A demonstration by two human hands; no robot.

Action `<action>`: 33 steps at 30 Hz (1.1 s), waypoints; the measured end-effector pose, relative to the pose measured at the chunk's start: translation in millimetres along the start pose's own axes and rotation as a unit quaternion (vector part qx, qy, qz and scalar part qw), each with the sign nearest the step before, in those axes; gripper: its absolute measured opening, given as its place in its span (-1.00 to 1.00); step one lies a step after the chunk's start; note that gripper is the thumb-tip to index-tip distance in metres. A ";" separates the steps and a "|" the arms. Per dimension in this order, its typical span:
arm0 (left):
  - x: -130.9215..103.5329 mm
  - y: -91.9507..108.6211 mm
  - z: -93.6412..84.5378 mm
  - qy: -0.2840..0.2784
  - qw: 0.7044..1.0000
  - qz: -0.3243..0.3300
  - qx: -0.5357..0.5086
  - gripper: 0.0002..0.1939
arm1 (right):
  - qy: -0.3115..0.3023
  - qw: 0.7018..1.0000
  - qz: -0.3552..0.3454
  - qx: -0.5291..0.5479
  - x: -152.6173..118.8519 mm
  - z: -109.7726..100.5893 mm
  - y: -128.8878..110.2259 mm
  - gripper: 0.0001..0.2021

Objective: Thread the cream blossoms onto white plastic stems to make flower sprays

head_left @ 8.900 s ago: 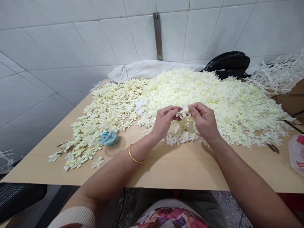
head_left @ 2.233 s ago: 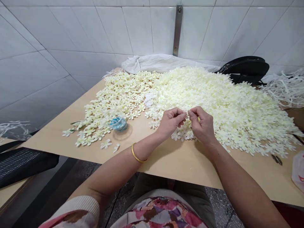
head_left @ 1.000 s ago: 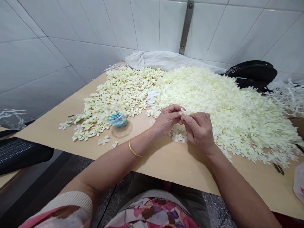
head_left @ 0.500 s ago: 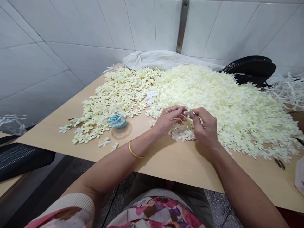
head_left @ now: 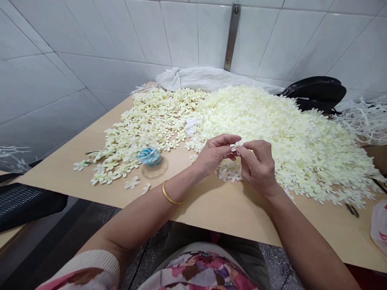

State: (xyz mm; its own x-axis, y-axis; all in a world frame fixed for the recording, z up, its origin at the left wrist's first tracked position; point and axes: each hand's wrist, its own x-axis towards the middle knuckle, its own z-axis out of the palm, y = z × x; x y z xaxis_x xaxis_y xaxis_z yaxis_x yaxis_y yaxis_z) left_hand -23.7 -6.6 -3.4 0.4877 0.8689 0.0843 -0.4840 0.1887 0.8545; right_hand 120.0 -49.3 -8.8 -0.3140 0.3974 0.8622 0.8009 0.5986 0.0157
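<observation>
A small white flower (head_left: 237, 146) is pinched between my two hands over the table. My left hand (head_left: 215, 153) holds its left side with thumb and fingers, a gold bangle on the wrist. From the right, my right hand (head_left: 259, 163) grips the same flower between thumb and forefinger. Behind and to the right of the hands lies a large heap of pale yellow-white flowers (head_left: 290, 141). More flowers (head_left: 157, 117) are spread in a thinner layer at the left.
On the wooden table (head_left: 223, 205) a small cup with blue and white contents (head_left: 150, 156) stands left of my hands. Black bag (head_left: 317, 92), white strands (head_left: 365, 121), small metal tool (head_left: 352, 210) and plastic container (head_left: 379, 225) are at the right.
The flower between my fingers has shifted slightly left and turned, showing its petals more. My right hand has moved a little left and its fingers have changed position.
</observation>
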 end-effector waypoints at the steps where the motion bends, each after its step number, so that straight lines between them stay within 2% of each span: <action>1: -0.5 0.5 0.3 -0.004 1.000 0.004 0.007 -0.73 | -0.002 1.000 0.003 0.008 0.1 0.0 0.1 -0.74; 3: -1.8 1.3 1.2 -0.009 0.999 0.016 0.037 -0.65 | 0.001 0.999 0.016 0.031 0.6 0.2 0.2 -0.75; 5: -3.3 2.2 2.6 -0.007 0.996 0.033 0.086 -0.65 | 0.008 0.998 0.044 0.047 1.8 0.1 0.0 -0.79; 9: -5.7 4.0 5.6 0.007 0.986 0.054 0.158 -0.85 | 0.024 0.987 0.140 0.072 5.8 -2.3 -2.1 -0.91; 11: -5.7 4.0 6.2 0.003 0.988 0.037 0.149 -0.88 | 0.012 0.975 0.192 0.107 7.6 -4.2 -3.2 -0.90; 14: -4.2 2.6 5.6 -0.021 0.995 -0.008 0.095 -0.82 | -0.028 0.949 0.278 0.145 8.8 -5.8 -4.0 -0.85; 17: -2.2 1.4 4.5 -0.033 0.997 -0.053 0.047 -0.77 | -0.046 0.937 0.315 0.144 8.2 -4.8 -3.1 -0.82; 20: -1.2 1.6 4.2 -0.011 0.996 -0.073 0.050 -0.75 | -0.037 0.953 0.281 0.106 6.7 -2.2 -0.7 -0.83; 24: -0.8 2.6 3.9 0.040 0.995 -0.065 0.064 -0.74 | 0.005 0.983 0.178 0.043 4.4 0.0 1.5 -0.90; 27: -0.5 3.0 2.5 0.064 0.994 -0.048 0.069 -0.76 | 0.007 0.993 0.118 0.023 3.0 0.9 1.6 -0.88; 30: -0.4 3.0 0.4 0.049 0.996 -0.042 0.063 -0.77 | -0.014 0.996 0.084 0.035 2.1 1.9 2.5 -0.87; 33: -0.7 3.9 0.0 0.027 0.998 -0.046 0.042 -0.84 | -0.031 0.993 0.093 0.072 2.2 1.7 4.6 -0.84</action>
State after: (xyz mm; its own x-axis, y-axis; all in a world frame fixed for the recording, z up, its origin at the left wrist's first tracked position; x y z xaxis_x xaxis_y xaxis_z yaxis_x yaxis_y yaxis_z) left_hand -26.0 -6.4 -0.1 0.4863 0.8736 -0.0214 -0.3765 0.2315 0.8970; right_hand 122.0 -44.5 -7.7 -0.2019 0.5493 0.8109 0.7683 0.6023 -0.2167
